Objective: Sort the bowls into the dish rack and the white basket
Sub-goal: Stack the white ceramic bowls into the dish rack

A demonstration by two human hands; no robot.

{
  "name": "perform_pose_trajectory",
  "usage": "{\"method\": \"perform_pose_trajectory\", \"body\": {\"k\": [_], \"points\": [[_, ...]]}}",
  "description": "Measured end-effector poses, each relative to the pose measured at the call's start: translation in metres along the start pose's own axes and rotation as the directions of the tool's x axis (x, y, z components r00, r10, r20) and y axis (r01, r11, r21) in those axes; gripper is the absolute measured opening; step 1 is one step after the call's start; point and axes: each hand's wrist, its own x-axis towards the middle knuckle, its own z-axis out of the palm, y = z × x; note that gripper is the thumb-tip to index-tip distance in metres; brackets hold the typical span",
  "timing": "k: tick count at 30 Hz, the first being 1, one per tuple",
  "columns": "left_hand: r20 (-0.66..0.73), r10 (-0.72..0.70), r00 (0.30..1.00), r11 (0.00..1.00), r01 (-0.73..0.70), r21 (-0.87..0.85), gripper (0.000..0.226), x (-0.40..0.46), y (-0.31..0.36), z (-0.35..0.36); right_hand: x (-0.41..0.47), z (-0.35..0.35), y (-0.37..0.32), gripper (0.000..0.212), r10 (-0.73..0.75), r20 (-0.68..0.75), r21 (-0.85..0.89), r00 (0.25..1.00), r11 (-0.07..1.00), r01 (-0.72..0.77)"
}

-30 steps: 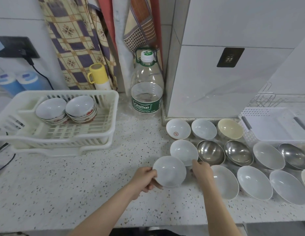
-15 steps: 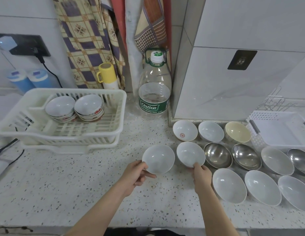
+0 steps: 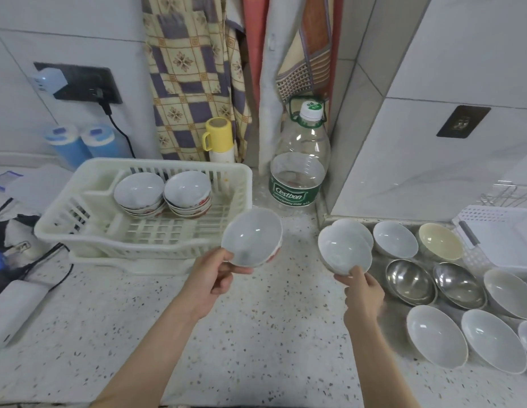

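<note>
The left hand (image 3: 210, 279) is raised above the counter (image 3: 256, 334), gripping a white bowl (image 3: 252, 237) by its near rim, just right of the dish rack (image 3: 144, 213). The right hand (image 3: 364, 293) pinches the near rim of a second bowl (image 3: 343, 254), tilted in front of another bowl (image 3: 361, 229). Two bowl stacks (image 3: 163, 195) are held in the rack's far part. The white basket (image 3: 503, 237) is seen far right. More bowls, white and steel (image 3: 411, 282), are laid out at right. A water bottle (image 3: 299, 169) stands against the tiled wall.

Green label on the clear water bottle (image 3: 297, 169): brand "Cestbon" in white script; a smaller line beneath reads "Purified Drinking Water"; further print too small to read.
</note>
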Motion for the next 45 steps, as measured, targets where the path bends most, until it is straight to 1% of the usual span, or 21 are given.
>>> {"method": "perform_pose_trajectory", "body": {"k": [3,6,9,14,15,17,20,21,23,24,28,31,34,36,39,42,45], "points": [[-0.048,0.051,0.998,0.998,-0.052,-0.027,0.018,-0.005,0.025,-0.036,-0.029,0.029,-0.015,0.016,-0.144,0.004,0.036,0.99,0.989,0.144],[-0.145,0.12,0.982,0.99,-0.129,-0.051,0.012,-0.011,0.049,-0.077,-0.051,0.058,-0.035,0.018,-0.248,0.043,0.03,0.968,0.968,0.247],[-0.244,0.163,0.956,0.981,-0.183,-0.061,0.012,-0.017,0.072,-0.118,-0.071,0.091,-0.052,0.014,-0.299,0.122,0.011,0.947,0.954,0.3],[-0.345,0.22,0.913,0.968,-0.248,-0.04,0.01,-0.02,0.106,-0.178,-0.11,0.154,-0.053,0.01,-0.352,0.269,-0.02,0.897,0.929,0.37],[-0.357,0.227,0.906,0.966,-0.257,-0.037,0.009,-0.02,0.11,-0.188,-0.117,0.166,-0.049,0.012,-0.36,0.3,-0.03,0.883,0.922,0.386],[-0.374,0.236,0.897,0.964,-0.264,-0.023,0.01,-0.018,0.117,-0.206,-0.128,0.187,-0.041,0.024,-0.371,0.343,-0.065,0.863,0.907,0.416],[-0.387,0.239,0.891,0.967,-0.253,0.014,0.014,-0.015,0.123,-0.228,-0.139,0.215,-0.028,0.038,-0.34,0.409,-0.136,0.847,0.895,0.425],[-0.391,0.238,0.889,0.968,-0.25,0.022,0.015,-0.013,0.124,-0.233,-0.142,0.222,-0.023,0.037,-0.323,0.433,-0.167,0.842,0.889,0.427],[-0.394,0.237,0.888,0.969,-0.243,0.035,0.019,-0.009,0.126,-0.243,-0.147,0.237,-0.016,0.027,-0.302,0.475,-0.225,0.827,0.866,0.446],[-0.394,0.236,0.888,0.97,-0.239,0.044,0.02,-0.006,0.127,-0.247,-0.148,0.243,-0.013,0.026,-0.292,0.495,-0.256,0.819,0.851,0.458],[-0.406,0.233,0.884,0.973,-0.211,0.097,0.02,0.008,0.13,-0.259,-0.152,0.258,-0.005,0.04,-0.257,0.545,-0.38,0.798,0.773,0.508],[-0.406,0.238,0.882,0.97,-0.192,0.151,0.017,0.02,0.13,-0.264,-0.151,0.263,0.0,0.033,-0.253,0.56,-0.417,0.789,0.737,0.532],[-0.382,0.231,0.895,0.971,-0.187,0.15,0.018,0.03,0.128,-0.264,-0.15,0.271,0.004,0.02,-0.219,0.56,-0.486,0.799,0.695,0.531],[-0.369,0.225,0.902,0.972,-0.18,0.153,0.022,0.035,0.125,-0.263,-0.148,0.277,0.005,0.015,-0.2,0.56,-0.517,0.804,0.673,0.528],[-0.35,0.271,0.897,0.959,-0.219,0.181,0.029,0.041,0.121,-0.264,-0.148,0.287,0.006,0.016,-0.184,0.574,-0.533,0.798,0.656,0.535],[-0.35,0.329,0.877,0.94,-0.271,0.206,0.029,0.048,0.12,-0.265,-0.15,0.297,0.008,0.022,-0.165,0.595,-0.543,0.787,0.639,0.545],[-0.38,0.37,0.848,0.924,-0.293,0.246,0.028,0.056,0.118,-0.266,-0.15,0.303,0.01,0.024,-0.127,0.63,-0.56,0.766,0.609,0.562]]}}
